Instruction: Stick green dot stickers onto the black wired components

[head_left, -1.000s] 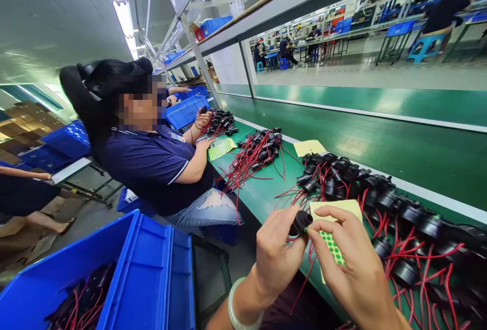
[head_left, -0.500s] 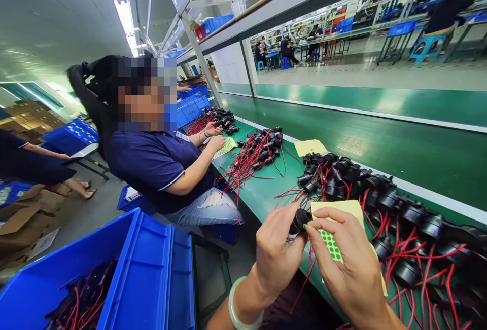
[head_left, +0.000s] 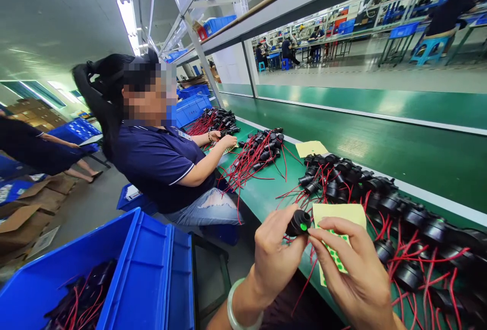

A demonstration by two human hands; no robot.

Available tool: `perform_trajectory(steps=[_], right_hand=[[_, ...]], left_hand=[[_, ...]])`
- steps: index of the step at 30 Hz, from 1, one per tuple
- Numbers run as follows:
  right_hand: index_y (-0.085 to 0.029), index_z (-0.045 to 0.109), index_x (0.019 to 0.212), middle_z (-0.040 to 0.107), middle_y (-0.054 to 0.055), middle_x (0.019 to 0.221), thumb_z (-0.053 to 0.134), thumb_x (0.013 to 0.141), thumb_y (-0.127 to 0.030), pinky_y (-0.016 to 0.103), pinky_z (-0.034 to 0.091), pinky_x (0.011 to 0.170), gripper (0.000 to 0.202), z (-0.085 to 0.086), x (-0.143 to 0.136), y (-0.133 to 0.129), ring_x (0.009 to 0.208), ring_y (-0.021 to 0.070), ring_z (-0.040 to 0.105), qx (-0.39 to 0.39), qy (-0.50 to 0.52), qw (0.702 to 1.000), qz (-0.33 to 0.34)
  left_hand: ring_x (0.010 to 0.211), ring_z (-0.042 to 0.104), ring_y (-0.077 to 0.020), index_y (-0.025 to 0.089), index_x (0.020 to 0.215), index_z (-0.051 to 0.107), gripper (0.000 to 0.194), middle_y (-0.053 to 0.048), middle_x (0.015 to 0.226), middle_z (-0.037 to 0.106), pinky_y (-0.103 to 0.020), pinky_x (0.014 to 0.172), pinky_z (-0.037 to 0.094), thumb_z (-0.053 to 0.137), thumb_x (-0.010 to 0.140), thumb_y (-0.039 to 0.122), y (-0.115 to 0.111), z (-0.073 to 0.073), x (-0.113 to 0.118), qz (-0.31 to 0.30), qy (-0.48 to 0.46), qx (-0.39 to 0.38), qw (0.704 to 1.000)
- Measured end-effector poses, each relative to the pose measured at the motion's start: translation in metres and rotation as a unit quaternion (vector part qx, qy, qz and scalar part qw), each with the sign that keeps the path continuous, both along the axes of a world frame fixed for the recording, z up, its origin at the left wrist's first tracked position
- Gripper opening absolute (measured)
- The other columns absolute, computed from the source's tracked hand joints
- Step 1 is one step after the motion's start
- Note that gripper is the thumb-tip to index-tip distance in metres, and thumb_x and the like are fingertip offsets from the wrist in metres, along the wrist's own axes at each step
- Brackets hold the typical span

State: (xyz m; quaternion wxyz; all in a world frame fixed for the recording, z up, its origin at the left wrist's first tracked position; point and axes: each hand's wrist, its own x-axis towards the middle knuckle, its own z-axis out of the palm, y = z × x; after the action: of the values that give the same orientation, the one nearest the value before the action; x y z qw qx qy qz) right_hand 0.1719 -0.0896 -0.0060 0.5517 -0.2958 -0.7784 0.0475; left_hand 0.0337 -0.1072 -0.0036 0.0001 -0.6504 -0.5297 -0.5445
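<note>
Far left, low: blue bin (head_left: 152, 274) w/ black parts + red wires inside. Behind it, a co-worker (head_left: 160, 162) in a navy shirt sits at the green bench (head_left: 262, 193), both hands on a pile of wired parts (head_left: 254, 155) further along.

Centre, bottom: my left hand (head_left: 276, 259), pale bangle at the wrist, is curled closed round a black round part (head_left: 299, 222); thumb + fingers grip its body, face turned up. A green dot sticker (head_left: 303, 227) sits on that face.

Just right of it: my right hand (head_left: 357, 274), fingers half bent, pinches a yellow sticker sheet (head_left: 337, 236) w/ rows of green dots; forefinger tip is beside the part, approx touching.

Right: a heap of black parts w/ red leads (head_left: 384, 203) runs along the bench edge; a second yellow sheet (head_left: 311, 148) lies beyond it
</note>
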Motion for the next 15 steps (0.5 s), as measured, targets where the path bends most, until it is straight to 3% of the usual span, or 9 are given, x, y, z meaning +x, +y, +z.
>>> perform_trajectory(steps=[6, 15], right_hand=[[-0.016, 0.063, 0.100, 0.060, 0.008, 0.100, 0.059, 0.090, -0.008, 0.030, 0.054, 0.077, 0.013, -0.0007, -0.0038, 0.0030, 0.090, 0.0171, 0.062, -0.013, 0.002, 1.000, -0.013], [-0.019, 0.065, 0.103, 0.065, 0.005, 0.093, 0.061, 0.086, -0.003, 0.031, 0.056, 0.075, 0.024, 0.0023, -0.0051, 0.0031, 0.087, 0.0167, 0.064, 0.009, 0.017, 1.000, 0.007]], left_hand=[[0.082, 0.072, -0.0181, 0.017, 0.110, 0.065, 0.040, -0.006, 0.095, 0.077, -0.028, 0.079, 0.060, 0.058, 0.076, -0.001, -0.0010, -0.0003, 0.0012, -0.012, 0.024, 0.019, 0.999], [0.080, 0.073, -0.0187, 0.015, 0.112, 0.063, 0.034, -0.008, 0.092, 0.077, -0.029, 0.076, 0.061, 0.059, 0.081, 0.004, -0.0019, 0.0005, -0.0008, 0.001, 0.064, 0.032, 0.997]])
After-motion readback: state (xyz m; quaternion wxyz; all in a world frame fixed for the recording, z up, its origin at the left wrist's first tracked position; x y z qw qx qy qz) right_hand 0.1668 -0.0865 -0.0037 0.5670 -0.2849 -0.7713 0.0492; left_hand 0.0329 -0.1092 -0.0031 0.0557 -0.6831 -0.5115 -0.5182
